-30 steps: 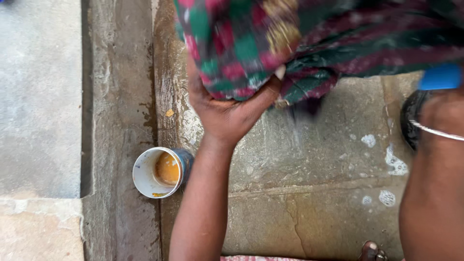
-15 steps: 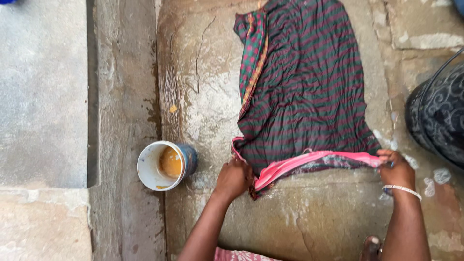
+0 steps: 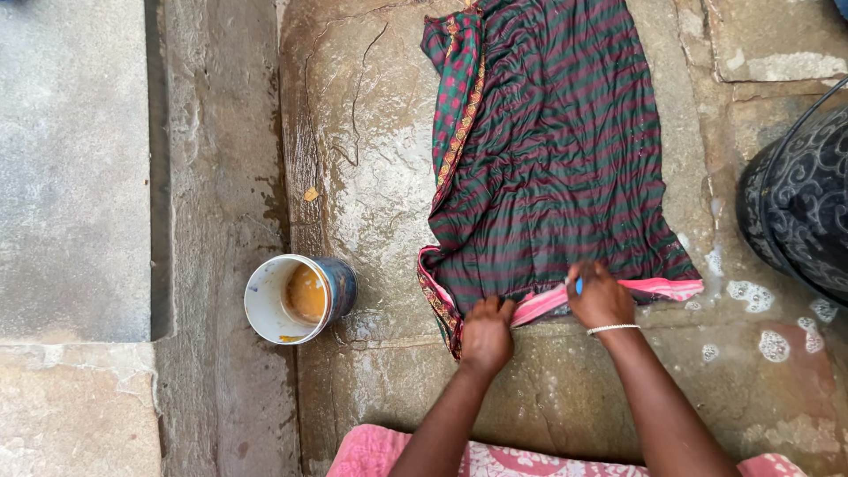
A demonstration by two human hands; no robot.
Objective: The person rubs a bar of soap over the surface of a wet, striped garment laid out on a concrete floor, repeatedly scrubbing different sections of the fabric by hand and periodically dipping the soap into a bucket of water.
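A green-and-maroon striped cloth lies spread flat on the wet stone floor, its pink hem nearest the person. The left hand presses down on that hem near the left corner, fingers curled over the fabric; whether its grip actually pinches the cloth I cannot tell. The right hand is clenched on the pink edge just beside it, with something small and blue showing between the fingers. A white cup holding orange liquid stands near the cloth's left corner, apart from it. A dark patterned bucket sits at the right. The stone looks slick, so the hem could slide under pressure, and a sideways sweep of the left arm might tip the cup
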